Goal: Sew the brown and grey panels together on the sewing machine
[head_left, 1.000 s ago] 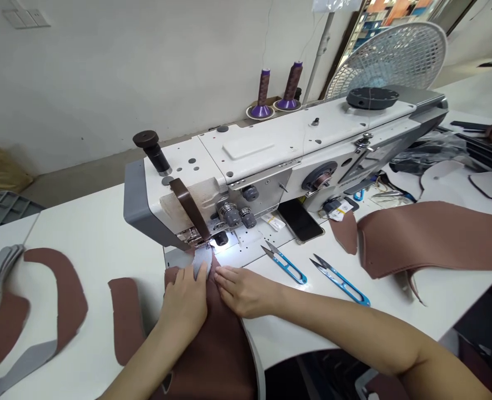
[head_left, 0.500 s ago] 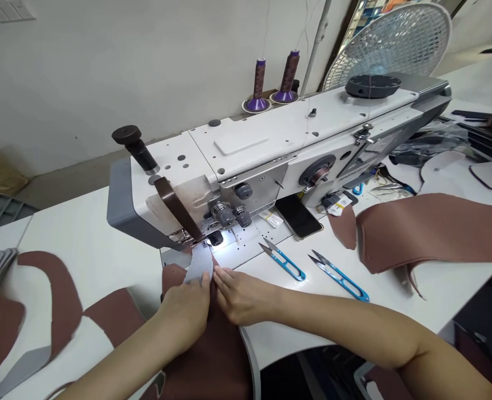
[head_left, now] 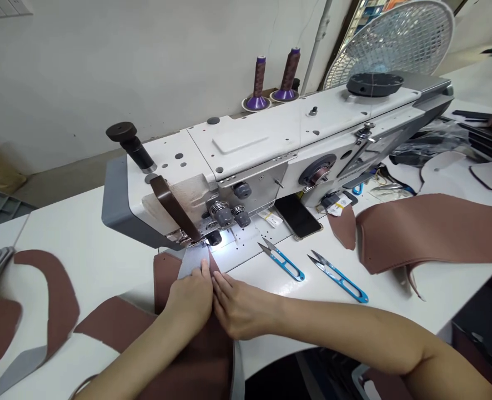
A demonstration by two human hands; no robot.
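A grey-backed strip of leather (head_left: 192,261) lies over a larger brown leather piece (head_left: 165,278), and its far end is under the presser foot area of a white sewing machine (head_left: 246,139). My left hand (head_left: 192,291) is closed on the strip, its index finger stretched along the edge toward the needle. Close against it, my right hand (head_left: 240,305) has its fingers pressed together at the right edge of the leather. The brown piece hangs down below both hands toward my lap. A lamp lights the needle area, but the needle itself is hard to make out.
Two blue thread snips (head_left: 285,261) lie right of the hands, near a black phone (head_left: 298,216). Cut brown leather pieces (head_left: 433,230) rest on the right and more pieces (head_left: 58,294) on the left. Thread cones (head_left: 259,83) and a fan (head_left: 391,44) stand behind.
My left hand has slid forward over the grey strip, covering more of it. The strip lies straighter, and the brown leather has swung left. My right hand has shifted slightly toward me.
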